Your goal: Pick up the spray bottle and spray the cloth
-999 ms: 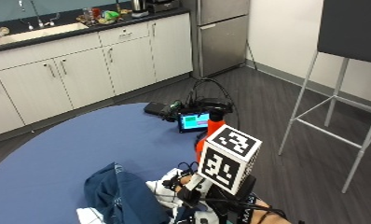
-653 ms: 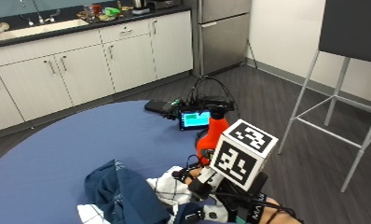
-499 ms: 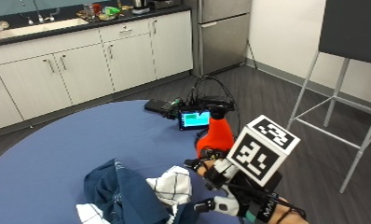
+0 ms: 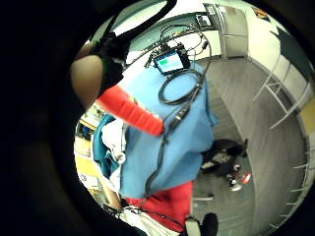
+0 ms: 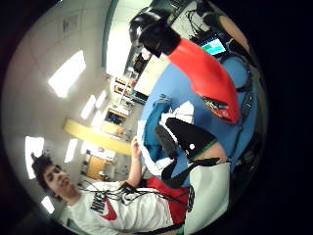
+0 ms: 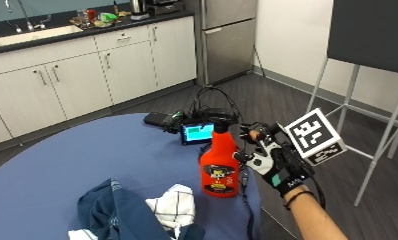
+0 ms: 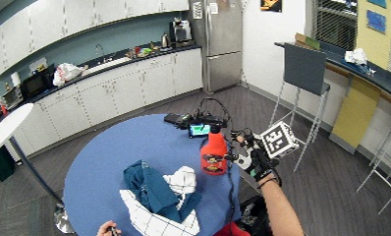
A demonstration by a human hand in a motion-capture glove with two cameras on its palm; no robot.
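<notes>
A red spray bottle (image 6: pixel 219 167) with a black trigger head stands upright near the right edge of the round blue table (image 6: pixel 79 155). My gloved right hand (image 6: pixel 273 159) hovers just right of the bottle with its fingers spread, gripping nothing; whether the thumb touches the bottle I cannot tell. A heap of dark blue and white checked cloth (image 6: pixel 142 210) lies left of the bottle toward the front. The wide outside view shows the bottle (image 7: pixel 213 153), hand (image 7: pixel 252 156) and cloth (image 7: pixel 157 192) alike. Both palm views show the bottle (image 5: pixel 208 78) (image 4: pixel 129 110) close to the palm.
A small lit screen (image 6: pixel 198 133) with looped black cables sits behind the bottle, with a black box (image 6: pixel 157 119) beside it. A cable (image 6: pixel 243 187) runs past the bottle over the table edge. A tall stool (image 6: pixel 375 65) stands on the floor to the right.
My right hand has lifted from the table's front edge near the cloth and moved right, coming level with the bottle's side. The bottle and cloth have stayed put.
</notes>
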